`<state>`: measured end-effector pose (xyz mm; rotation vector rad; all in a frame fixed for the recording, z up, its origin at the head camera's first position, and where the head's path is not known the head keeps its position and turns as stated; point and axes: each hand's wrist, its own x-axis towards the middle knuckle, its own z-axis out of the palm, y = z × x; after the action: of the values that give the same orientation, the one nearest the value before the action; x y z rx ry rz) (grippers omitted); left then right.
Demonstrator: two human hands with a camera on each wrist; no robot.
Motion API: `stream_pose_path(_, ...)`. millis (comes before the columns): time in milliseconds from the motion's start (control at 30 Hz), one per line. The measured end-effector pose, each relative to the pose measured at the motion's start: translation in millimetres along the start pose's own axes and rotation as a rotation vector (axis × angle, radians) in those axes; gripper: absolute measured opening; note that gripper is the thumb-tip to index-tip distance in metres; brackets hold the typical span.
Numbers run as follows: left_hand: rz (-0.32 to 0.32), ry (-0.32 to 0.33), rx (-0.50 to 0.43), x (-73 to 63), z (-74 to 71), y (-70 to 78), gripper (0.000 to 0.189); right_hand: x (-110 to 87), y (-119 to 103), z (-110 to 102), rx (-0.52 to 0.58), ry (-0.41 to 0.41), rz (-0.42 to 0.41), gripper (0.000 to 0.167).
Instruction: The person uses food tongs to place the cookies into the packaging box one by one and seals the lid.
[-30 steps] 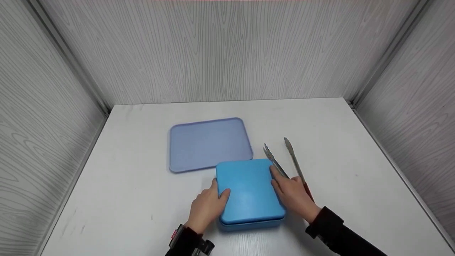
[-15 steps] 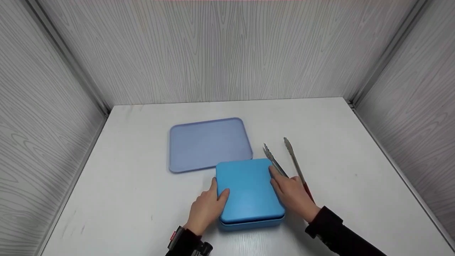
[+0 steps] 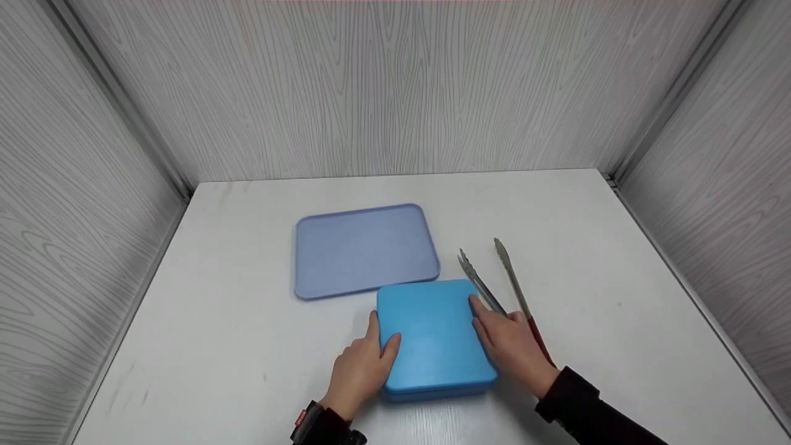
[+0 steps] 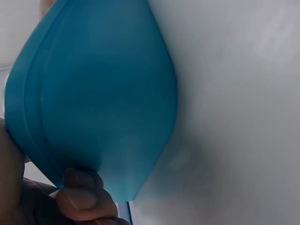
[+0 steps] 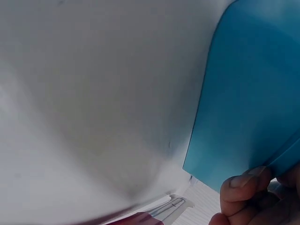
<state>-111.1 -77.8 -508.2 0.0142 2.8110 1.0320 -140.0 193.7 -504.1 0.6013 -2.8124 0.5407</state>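
A blue rectangular box stands at the front middle of the table, with its light blue lid level on top. At the left side my left hand holds the lid, thumb over its top edge and index finger along the side. My right hand grips the opposite side, its index finger near the far right corner. In both wrist views, curled fingertips press against the wall of the box just below the lid's edge. The inside of the box is hidden.
Behind the box lies a flat blue-violet tray, its front right corner close to the lid. Metal tongs with red handles lie spread beside and partly beneath my right hand. Grey wood-grain panels enclose the white table at the back and sides.
The lid has come down and slightly toward me, and the dark gap along its front edge has closed. Both hands have moved slightly with it. Tray and tongs lie as before.
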Motion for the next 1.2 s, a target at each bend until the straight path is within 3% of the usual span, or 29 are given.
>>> stream_pose_path(167,0.008,0.017,0.006,1.1,0.6,-1.3,0.08,0.9,2,1,0.008,0.004,-0.017,0.046)
stream_pose_path(300,0.066,0.106,0.069,0.0,-0.2,-2.5,0.078,0.9,7,-3,-0.005,0.032,-0.064,0.049)
stream_pose_path(467,0.311,0.256,0.266,-0.5,-3.1,-3.9,0.072,0.0,13,-9,-0.043,0.045,-0.216,0.063)
stream_pose_path(567,0.465,0.28,0.37,-1.1,-4.1,-4.2,0.072,-3.3,14,-10,-0.057,0.007,-0.299,0.071)
stream_pose_path(633,0.533,0.25,0.403,-1.4,-4.0,-4.6,0.073,-6.0,14,-9,-0.059,-0.026,-0.331,0.074)
stream_pose_path(733,0.576,0.15,0.41,-1.4,-3.3,-5.5,0.077,-9.2,13,-7,-0.071,-0.077,-0.348,0.078)
stream_pose_path(900,0.545,-0.003,0.41,0.7,-2.6,-6.2,0.082,-11.2,13,-5,-0.055,-0.157,-0.342,0.08)
stream_pose_path(1033,0.54,-0.032,0.419,2.4,-1.5,-6.7,0.082,-11.6,13,-3,-0.026,-0.194,-0.327,0.078)
stream_pose_path(1200,0.566,-0.005,0.421,2.6,2.3,-9.1,0.08,-13.1,14,0,-0.036,-0.184,-0.336,0.076)
